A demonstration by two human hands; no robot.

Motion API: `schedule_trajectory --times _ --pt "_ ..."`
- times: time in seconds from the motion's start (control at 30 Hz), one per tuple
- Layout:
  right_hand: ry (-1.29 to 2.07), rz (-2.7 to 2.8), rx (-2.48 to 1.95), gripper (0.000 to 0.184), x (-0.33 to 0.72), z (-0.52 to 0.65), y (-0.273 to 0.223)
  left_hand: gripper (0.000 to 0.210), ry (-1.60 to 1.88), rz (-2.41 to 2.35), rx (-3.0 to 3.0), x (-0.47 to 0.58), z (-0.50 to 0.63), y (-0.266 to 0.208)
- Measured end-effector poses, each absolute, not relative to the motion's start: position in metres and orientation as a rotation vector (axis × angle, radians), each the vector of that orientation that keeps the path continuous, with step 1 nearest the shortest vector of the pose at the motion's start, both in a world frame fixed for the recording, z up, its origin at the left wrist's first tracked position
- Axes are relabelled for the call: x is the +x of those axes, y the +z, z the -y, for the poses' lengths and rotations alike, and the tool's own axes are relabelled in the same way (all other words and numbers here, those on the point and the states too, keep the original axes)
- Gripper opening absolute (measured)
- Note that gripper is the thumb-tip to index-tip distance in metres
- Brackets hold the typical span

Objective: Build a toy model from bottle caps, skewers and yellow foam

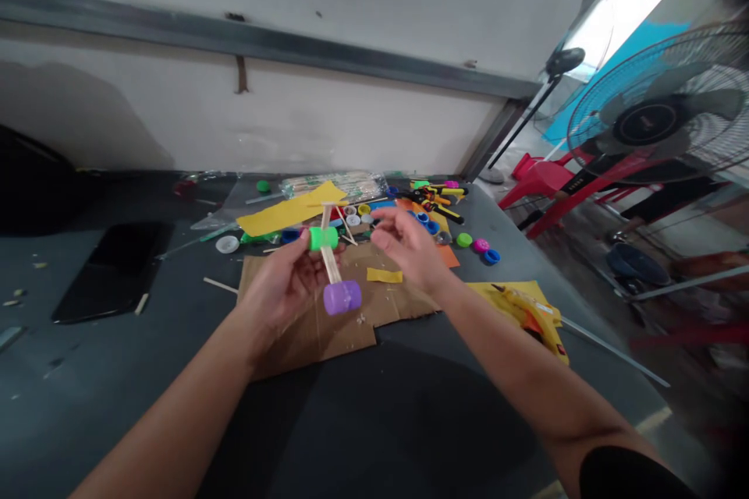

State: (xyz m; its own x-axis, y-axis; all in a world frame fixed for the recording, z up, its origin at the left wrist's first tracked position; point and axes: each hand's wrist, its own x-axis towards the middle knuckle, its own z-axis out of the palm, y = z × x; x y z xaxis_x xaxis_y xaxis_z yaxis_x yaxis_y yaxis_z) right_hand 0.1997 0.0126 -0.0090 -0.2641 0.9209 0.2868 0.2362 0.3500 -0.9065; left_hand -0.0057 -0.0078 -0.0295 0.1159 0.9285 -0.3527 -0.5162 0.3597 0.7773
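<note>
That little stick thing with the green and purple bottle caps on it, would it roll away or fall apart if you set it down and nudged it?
The stick-and-cap piece, held in the left hand, is probably very light: thin wooden sticks and plastic caps. The purple cap and green cap are round, so it might roll a little on the cardboard. The slim sticks look easy to snap or loosen.

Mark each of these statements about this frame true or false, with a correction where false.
1. The left hand holds a stick assembly bearing a green cap and a purple cap. True.
2. The right hand grips the yellow glue gun. False: the glue gun lies on the table, apart from that hand.
3. A black phone lies on the table's left side. True.
4. The cardboard sheet stands upright against the wall. False: it lies flat under the hands.
</note>
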Motion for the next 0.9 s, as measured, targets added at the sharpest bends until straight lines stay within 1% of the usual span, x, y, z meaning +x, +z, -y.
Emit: schedule_trajectory --times 0.13,0.33,0.43,0.5,0.57,0.63,0.7,0.77,0.9 --pt "0.959 1.876 -1.086 0.036 0.175 -0.004 -0.025 0.025 0.98 -0.883 0.492 -0.002 0.01 -0.035" --pt "0.776 1.955 -1.098 0.033 0.162 -0.01 -0.038 0.025 0.943 -0.949 0.563 0.002 0.01 -0.043" --pt "0.766 1.972 -1.146 0.028 0.164 -0.017 -0.045 0.023 0.91 -1.045 0.633 -0.002 0.006 -0.045" --pt "0.801 1.99 -1.197 0.028 0.164 -0.021 -0.051 0.021 0.887 -1.184 0.778 -0.01 0.002 -0.044" --pt "0.812 2.05 -1.21 0.028 0.162 -0.024 -0.057 0.019 0.843 -1.362 1.072 -0.023 -0.002 -0.041" --pt "0.78 2.15 -1.191 0.028 0.16 -0.026 -0.062 0.024 0.723 -1.44 1.401 -0.035 -0.005 -0.037" --pt "0.725 2.235 -1.184 0.029 0.159 -0.028 -0.066 0.03 0.627 -1.451 1.594 -0.043 -0.007 -0.034" --pt "0.687 2.284 -1.174 0.029 0.158 -0.03 -0.07 0.031 0.604 -1.441 1.696 -0.047 -0.008 -0.035" --pt "0.68 2.317 -1.115 0.031 0.161 -0.033 -0.077 0.024 0.642 -1.437 1.754 -0.045 -0.011 -0.05"
